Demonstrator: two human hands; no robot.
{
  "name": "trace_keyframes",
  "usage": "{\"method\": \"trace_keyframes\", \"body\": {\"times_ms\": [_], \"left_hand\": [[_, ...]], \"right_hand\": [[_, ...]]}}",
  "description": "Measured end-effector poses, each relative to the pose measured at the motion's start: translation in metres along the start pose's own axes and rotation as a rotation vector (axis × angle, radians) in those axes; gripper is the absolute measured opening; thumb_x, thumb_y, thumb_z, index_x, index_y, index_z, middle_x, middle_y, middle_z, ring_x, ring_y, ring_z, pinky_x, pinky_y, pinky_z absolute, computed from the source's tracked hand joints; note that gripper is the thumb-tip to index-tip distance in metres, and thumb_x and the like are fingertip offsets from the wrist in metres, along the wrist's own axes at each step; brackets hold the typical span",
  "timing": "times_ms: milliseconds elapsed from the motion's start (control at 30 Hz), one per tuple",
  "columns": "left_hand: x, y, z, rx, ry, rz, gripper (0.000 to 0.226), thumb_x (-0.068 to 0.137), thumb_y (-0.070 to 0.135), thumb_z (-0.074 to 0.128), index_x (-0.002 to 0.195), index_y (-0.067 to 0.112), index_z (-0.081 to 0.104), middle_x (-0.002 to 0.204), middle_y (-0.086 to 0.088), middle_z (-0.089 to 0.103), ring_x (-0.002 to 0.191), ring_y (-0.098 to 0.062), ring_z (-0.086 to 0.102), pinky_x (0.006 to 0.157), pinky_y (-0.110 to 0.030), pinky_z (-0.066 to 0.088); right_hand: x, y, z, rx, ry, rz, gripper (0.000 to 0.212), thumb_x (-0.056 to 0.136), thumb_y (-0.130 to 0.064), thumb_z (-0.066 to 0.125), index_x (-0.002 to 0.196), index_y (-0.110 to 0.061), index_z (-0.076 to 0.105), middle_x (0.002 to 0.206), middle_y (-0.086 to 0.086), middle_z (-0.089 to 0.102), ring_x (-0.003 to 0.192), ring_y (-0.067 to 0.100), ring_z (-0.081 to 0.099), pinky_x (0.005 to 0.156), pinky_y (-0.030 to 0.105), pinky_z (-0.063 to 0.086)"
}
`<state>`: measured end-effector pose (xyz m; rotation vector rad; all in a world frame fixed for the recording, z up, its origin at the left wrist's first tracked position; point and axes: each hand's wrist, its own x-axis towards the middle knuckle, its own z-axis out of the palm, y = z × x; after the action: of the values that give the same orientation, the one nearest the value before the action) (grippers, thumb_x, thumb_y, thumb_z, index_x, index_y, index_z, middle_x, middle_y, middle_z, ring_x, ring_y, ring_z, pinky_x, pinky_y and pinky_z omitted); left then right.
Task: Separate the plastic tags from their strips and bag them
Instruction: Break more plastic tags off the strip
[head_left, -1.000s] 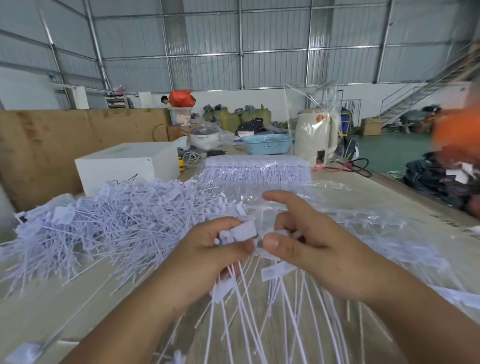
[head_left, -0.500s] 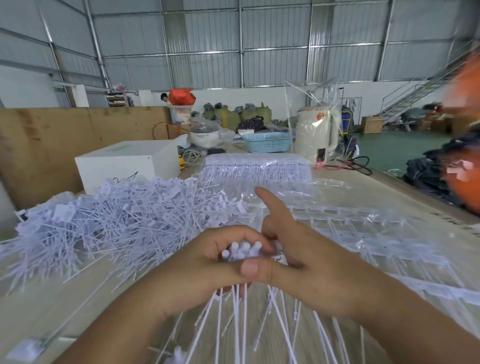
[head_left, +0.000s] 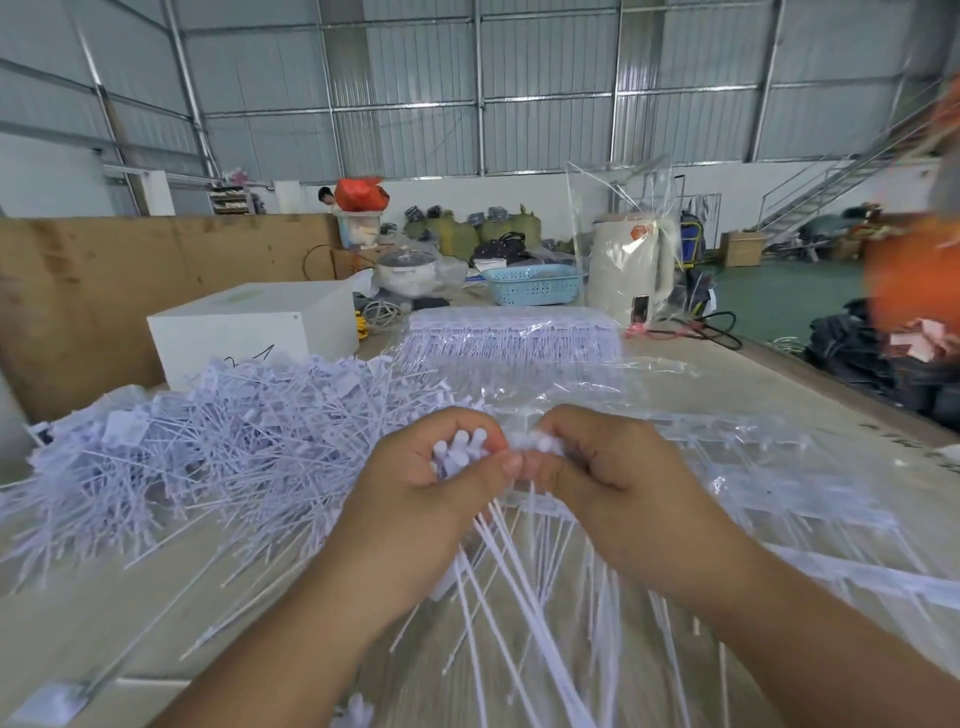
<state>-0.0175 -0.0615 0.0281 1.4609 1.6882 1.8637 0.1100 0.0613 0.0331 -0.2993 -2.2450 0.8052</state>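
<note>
Left hand (head_left: 426, 483) curled tight round a bunch of white tags (head_left: 460, 451), heads poking up. Right hand (head_left: 597, 467) just beside it, pinching the next tag heads (head_left: 540, 444). Thumbs touching. Long tails hanging down over the table (head_left: 810, 395).

Best done slow: hold low by the heads, twist, snap off clean. Then onto the loose pile (head_left: 218, 441) at left. Clear bag (head_left: 618, 218) well apart, at the back.

Warehouse: corrugated metal walls (head_left: 415, 119), worktable (head_left: 779, 395).
</note>
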Motion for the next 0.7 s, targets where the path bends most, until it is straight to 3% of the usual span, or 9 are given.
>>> {"method": "trace_keyframes", "body": {"times_ms": [67,133,233,300,367,433,467,567,700], "left_hand": [[0.000,-0.001,-0.003,-0.014,0.135,-0.023,0.010,0.077,0.026,0.076,0.077,0.020,0.068,0.057,0.010,0.054,0.050,-0.007,0.046,0.052,-0.020,0.039],[0.001,-0.001,-0.010,-0.039,0.204,-0.052,0.005,0.081,0.021,0.074,0.077,0.021,0.070,0.059,0.009,0.056,0.053,-0.009,0.048,0.055,-0.027,0.040],[0.001,0.003,-0.015,-0.086,0.111,-0.084,0.010,0.070,0.028,0.075,0.080,0.028,0.074,0.066,0.011,0.064,0.058,-0.008,0.055,0.058,-0.024,0.045],[-0.001,0.003,-0.015,-0.093,-0.071,-0.099,0.027,0.066,0.026,0.083,0.092,0.031,0.076,0.081,0.012,0.072,0.069,-0.006,0.065,0.063,-0.017,0.049],[-0.003,0.004,-0.013,-0.088,-0.310,-0.105,0.037,0.072,0.018,0.080,0.105,0.033,0.074,0.101,0.005,0.075,0.091,-0.012,0.071,0.079,-0.023,0.054],[-0.004,0.005,-0.013,-0.028,-0.485,-0.126,0.040,0.075,0.017,0.072,0.112,0.035,0.072,0.107,0.003,0.074,0.099,-0.023,0.069,0.087,-0.047,0.053],[-0.004,0.005,-0.014,-0.006,-0.528,-0.147,0.040,0.076,0.016,0.071,0.112,0.034,0.072,0.102,0.000,0.074,0.091,-0.025,0.069,0.081,-0.050,0.051],[-0.004,0.001,-0.014,0.001,-0.526,-0.194,0.032,0.077,0.014,0.069,0.104,0.029,0.074,0.091,-0.022,0.067,0.076,-0.021,0.055,0.070,-0.034,0.044],[-0.004,0.002,-0.013,-0.075,-0.508,-0.142,0.016,0.076,0.026,0.074,0.092,0.026,0.075,0.070,0.011,0.064,0.062,-0.001,0.055,0.059,-0.014,0.043]], "right_hand": [[0.003,0.001,-0.005,0.080,0.276,0.069,0.033,0.095,-0.036,0.054,0.076,-0.009,0.051,0.051,-0.009,0.038,0.045,0.005,0.032,0.043,0.019,0.029],[0.005,0.000,-0.019,0.158,0.382,0.051,0.035,0.094,-0.038,0.053,0.080,-0.006,0.052,0.052,-0.010,0.035,0.046,0.004,0.030,0.042,0.015,0.027],[0.000,-0.002,-0.022,0.246,0.035,0.001,0.021,0.086,-0.046,0.055,0.099,-0.029,0.059,0.055,-0.012,0.040,0.049,0.004,0.035,0.045,0.018,0.031],[-0.003,0.000,-0.012,0.202,-0.226,-0.034,0.037,0.086,-0.048,0.059,0.121,-0.042,0.048,0.064,-0.014,0.053,0.056,0.005,0.046,0.053,0.024,0.040],[-0.005,0.001,-0.005,0.130,-0.367,-0.039,0.057,0.087,-0.050,0.060,0.137,-0.044,0.033,0.090,-0.015,0.067,0.078,0.003,0.063,0.074,0.031,0.053],[-0.006,0.002,-0.006,0.103,-0.409,-0.007,0.069,0.082,-0.051,0.061,0.141,-0.048,0.026,0.099,-0.010,0.068,0.090,0.006,0.066,0.084,0.040,0.053],[-0.006,0.002,-0.007,0.109,-0.414,-0.001,0.070,0.081,-0.050,0.062,0.141,-0.049,0.025,0.089,-0.008,0.067,0.083,0.007,0.065,0.080,0.041,0.053],[-0.006,0.000,-0.007,0.124,-0.389,-0.019,0.073,0.080,-0.044,0.065,0.142,-0.045,0.027,0.069,-0.001,0.054,0.065,0.014,0.053,0.067,0.042,0.044],[-0.002,0.004,-0.015,0.192,-0.388,0.041,0.051,0.077,-0.056,0.063,0.124,-0.038,0.054,0.071,-0.001,0.056,0.066,0.012,0.053,0.066,0.032,0.042]]}}
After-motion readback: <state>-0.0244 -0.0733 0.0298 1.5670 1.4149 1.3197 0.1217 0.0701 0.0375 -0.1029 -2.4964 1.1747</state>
